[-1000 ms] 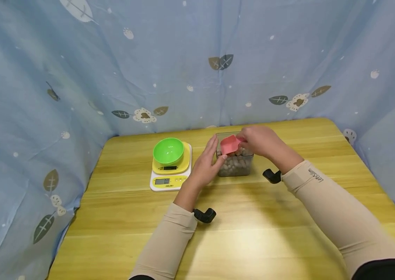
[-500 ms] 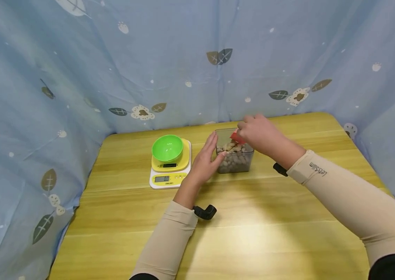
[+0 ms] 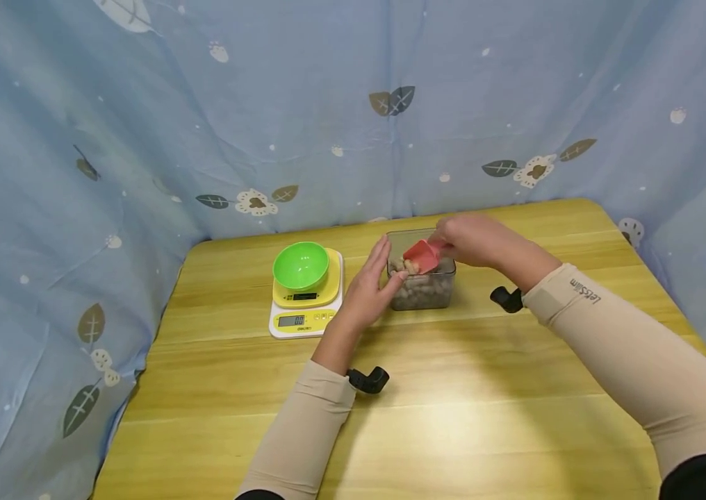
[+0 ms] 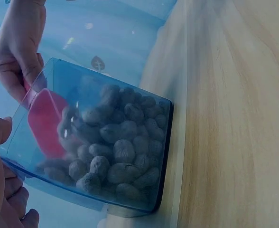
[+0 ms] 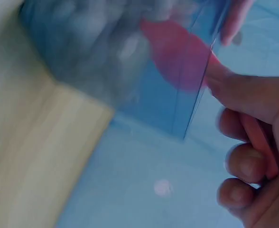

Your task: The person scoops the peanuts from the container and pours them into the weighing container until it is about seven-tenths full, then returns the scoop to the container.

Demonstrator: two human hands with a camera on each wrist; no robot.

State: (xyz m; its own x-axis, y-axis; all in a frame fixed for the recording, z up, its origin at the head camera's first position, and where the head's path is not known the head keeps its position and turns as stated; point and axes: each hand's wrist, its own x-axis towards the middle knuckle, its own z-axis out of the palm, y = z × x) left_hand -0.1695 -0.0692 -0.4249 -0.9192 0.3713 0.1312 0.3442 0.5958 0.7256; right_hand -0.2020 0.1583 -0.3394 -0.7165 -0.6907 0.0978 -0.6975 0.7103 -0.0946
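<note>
My right hand (image 3: pixel 468 239) grips the handle of a small pink scoop (image 3: pixel 424 257), its fingers curled round it in the right wrist view. The scoop's bowl is inside a clear grey plastic container (image 3: pixel 422 298), tipped down toward the left. Unshelled peanuts (image 4: pixel 123 152) fill the lower part of the container, and a few lie at the scoop's lip (image 3: pixel 412 267). My left hand (image 3: pixel 365 292) rests against the container's left side with long, straight fingers, the thumb near the front rim. Part of the scoop sits among the peanuts, behind the wall in the left wrist view.
Left of the container, a green bowl (image 3: pixel 300 267) stands on a yellow and white kitchen scale (image 3: pixel 281 331) reading 0.0. All stand toward the back of a wooden table (image 3: pixel 440 417). A blue patterned curtain (image 3: pixel 322 104) hangs behind and at both sides.
The right hand tilted the scoop down into the peanuts at the back right, then brought it up leftward, with peanuts now at its lip. The left hand has stayed on the container.
</note>
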